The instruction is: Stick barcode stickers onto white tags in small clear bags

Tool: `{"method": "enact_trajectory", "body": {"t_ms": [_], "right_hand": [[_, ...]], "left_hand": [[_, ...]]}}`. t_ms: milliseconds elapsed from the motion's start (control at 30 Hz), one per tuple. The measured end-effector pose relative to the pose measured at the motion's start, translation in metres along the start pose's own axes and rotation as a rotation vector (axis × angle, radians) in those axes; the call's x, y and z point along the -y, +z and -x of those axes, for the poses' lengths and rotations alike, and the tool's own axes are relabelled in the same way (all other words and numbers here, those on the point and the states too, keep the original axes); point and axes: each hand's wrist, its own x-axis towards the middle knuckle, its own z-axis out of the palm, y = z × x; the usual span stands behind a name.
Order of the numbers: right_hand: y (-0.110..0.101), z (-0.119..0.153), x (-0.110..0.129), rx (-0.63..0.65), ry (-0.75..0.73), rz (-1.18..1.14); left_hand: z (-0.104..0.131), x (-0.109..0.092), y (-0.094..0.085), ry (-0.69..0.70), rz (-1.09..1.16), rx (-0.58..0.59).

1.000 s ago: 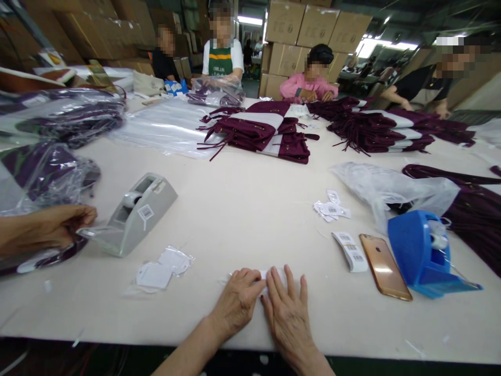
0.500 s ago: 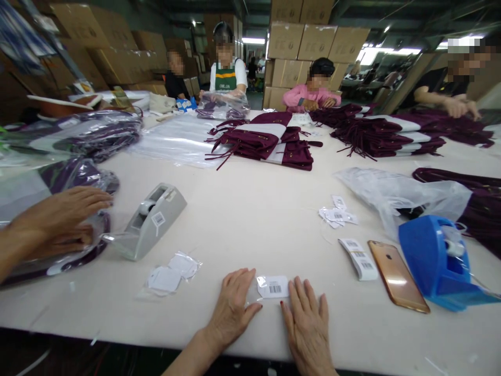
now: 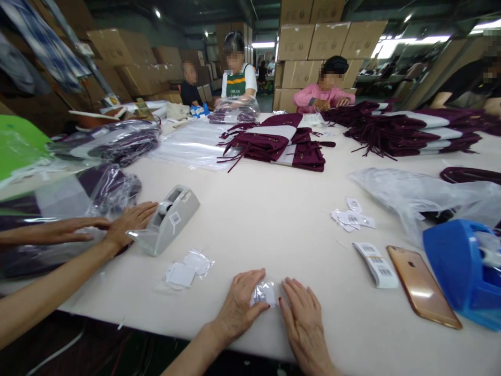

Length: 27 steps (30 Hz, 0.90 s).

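A small clear plastic bag (image 3: 264, 294) with a white barcode tag in it lies flat on the table's near side. My left hand (image 3: 241, 302) is on its left edge, gripping it with the thumb along the near side and the fingers along the far side. My right hand (image 3: 305, 318) rests flat just right of the bag, fingers stretched out and holding nothing, close to its right edge. Left of my hands lie several white tags in clear bags (image 3: 190, 268). Farther to the right is a small pile of barcode tags (image 3: 353, 216).
A grey tape dispenser (image 3: 172, 219) stands on the left, beside a co-worker's hands (image 3: 127, 224) on bagged purple goods. To the right lie a barcode label strip (image 3: 376, 265), a gold phone (image 3: 425, 287) and a blue tape dispenser (image 3: 462, 271). Folded purple garments (image 3: 274, 141) are piled farther back.
The tag has moved left into the clear bag between my hands. My right hand has shifted slightly left. The co-worker's hand has reached forward toward the grey dispenser. The view has turned a little left.
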Motion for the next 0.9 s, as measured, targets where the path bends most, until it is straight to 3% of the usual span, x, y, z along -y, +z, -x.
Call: {"method": "enact_trajectory", "body": {"t_ms": [100,233,433,700,900], "right_hand": [[-0.003,-0.011,-0.007,-0.019,0.047,-0.090],[-0.009,-0.039,0.003,0.213,-0.013,-0.198],[-0.016,-0.068,0.016,0.445,0.079,-0.232],[-0.017,-0.067,0.016,0.496,0.111,-0.266],[-0.016,-0.065,0.017,0.531,0.120,-0.308]], "left_hand": [[0.009,0.012,-0.024,-0.192,-0.019,-0.043],[0.017,0.015,-0.043,-0.367,-0.029,-0.003],[0.005,-0.005,-0.037,-0.504,-0.093,0.120],[0.003,-0.004,-0.044,-0.513,-0.085,0.267],[-0.004,-0.006,-0.041,-0.566,-0.040,0.259]]}}
